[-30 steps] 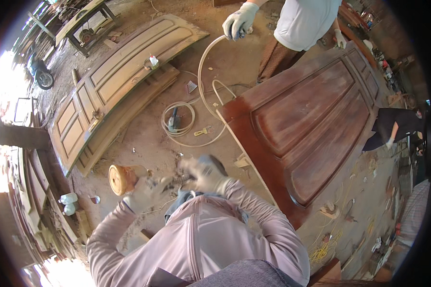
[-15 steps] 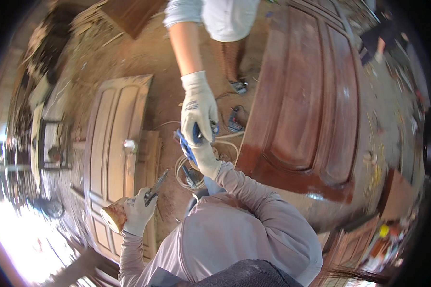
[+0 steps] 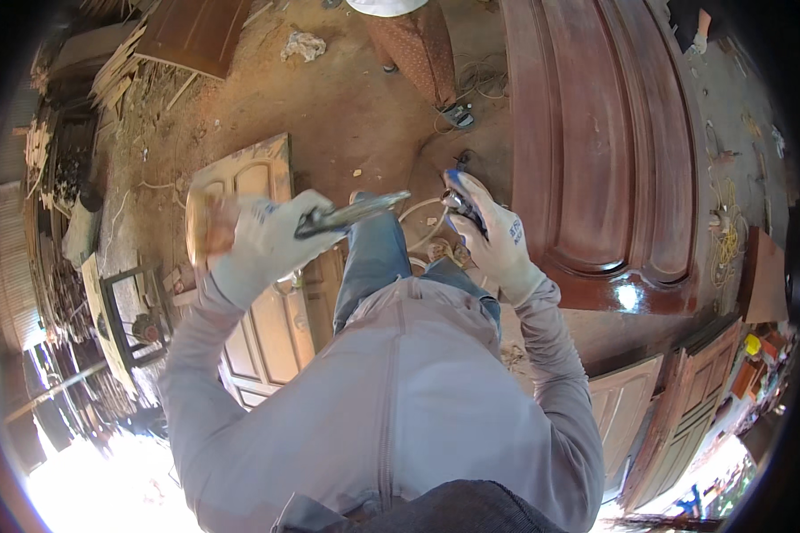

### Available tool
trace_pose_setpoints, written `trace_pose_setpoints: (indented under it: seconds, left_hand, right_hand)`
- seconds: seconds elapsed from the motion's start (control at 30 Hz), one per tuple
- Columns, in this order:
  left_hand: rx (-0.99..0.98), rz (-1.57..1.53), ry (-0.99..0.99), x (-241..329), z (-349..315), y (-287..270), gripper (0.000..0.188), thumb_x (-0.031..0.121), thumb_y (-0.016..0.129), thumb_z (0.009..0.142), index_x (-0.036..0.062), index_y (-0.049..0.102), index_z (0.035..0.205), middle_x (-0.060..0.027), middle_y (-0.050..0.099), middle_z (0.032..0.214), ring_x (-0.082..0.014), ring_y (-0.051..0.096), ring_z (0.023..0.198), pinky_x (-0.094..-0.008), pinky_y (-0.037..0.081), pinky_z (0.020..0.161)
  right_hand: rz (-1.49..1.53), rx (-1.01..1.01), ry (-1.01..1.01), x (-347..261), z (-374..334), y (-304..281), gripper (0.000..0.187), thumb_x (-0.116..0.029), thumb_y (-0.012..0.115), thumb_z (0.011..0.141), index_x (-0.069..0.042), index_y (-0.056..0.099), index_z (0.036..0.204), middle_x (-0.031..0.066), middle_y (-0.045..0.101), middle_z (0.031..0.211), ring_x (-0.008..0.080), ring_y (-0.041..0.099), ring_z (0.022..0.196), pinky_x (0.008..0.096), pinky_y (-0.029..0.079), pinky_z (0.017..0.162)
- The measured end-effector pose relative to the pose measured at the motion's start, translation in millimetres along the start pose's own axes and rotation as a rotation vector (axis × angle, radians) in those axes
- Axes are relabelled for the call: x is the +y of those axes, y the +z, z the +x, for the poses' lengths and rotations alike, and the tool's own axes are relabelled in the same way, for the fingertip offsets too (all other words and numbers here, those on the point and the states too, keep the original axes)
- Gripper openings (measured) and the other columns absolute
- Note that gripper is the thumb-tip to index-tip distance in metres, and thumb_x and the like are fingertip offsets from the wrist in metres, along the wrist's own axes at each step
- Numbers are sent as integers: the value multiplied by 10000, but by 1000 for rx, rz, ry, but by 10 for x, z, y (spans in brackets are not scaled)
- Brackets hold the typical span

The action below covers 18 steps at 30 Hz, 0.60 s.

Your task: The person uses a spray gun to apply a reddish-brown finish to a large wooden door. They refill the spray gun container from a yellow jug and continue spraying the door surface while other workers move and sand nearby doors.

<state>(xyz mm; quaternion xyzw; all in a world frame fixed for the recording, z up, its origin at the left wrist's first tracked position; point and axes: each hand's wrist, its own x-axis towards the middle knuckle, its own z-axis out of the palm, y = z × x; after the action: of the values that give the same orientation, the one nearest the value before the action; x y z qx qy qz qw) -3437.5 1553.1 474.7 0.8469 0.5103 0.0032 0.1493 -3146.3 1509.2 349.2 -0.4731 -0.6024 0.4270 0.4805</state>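
My left hand (image 3: 268, 238), in a white glove, is closed around a long grey metal tool (image 3: 357, 213) that points right; motion blurs its kind. A brown-stained round container (image 3: 206, 229) with a pale rim is also at this hand, on its left side, and smeared. My right hand (image 3: 498, 238), in a white glove with blue on the fingertips, grips a small dark metal tool (image 3: 459, 206). Its kind is partly hidden by the fingers. Both hands are raised in front of my body, apart, with the grey tool's tip near the right hand.
A large reddish-brown door panel (image 3: 587, 151) lies at the right. Left of me is a pale wooden door panel (image 3: 262, 338). A person in brown patterned trousers (image 3: 413, 53) stands ahead. A hose (image 3: 425, 218) curls on the floor. More panels (image 3: 676, 417) lean at the lower right.
The other person's gloved hand, which was at my right hand, is out of view, and that person has stepped back. My left hand has risen toward the right hand with its tool and container.
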Motion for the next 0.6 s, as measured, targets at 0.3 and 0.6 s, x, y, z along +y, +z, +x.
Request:
trace_pose_setpoints:
  seconds: [0.3,0.6]
  left_hand:
    - [119,118,756,-1191,1688,-777,333,283,882,695,153,677,923,2,589,629,-240,528,622,-366,401,676]
    - [-224,-17,924,-2436,2949,-1692,341,198,919,679,86,641,843,-14,588,558,-132,582,480,-274,412,476]
  right_hand:
    - [-305,42,1,-144,1336,573,472,-276,729,869,-107,646,1301,85,743,989,249,719,864,348,550,759]
    - [-432,264,-122,-298,2704,1603,427,-379,729,855,-164,689,1222,14,721,802,233,692,693,341,515,590]
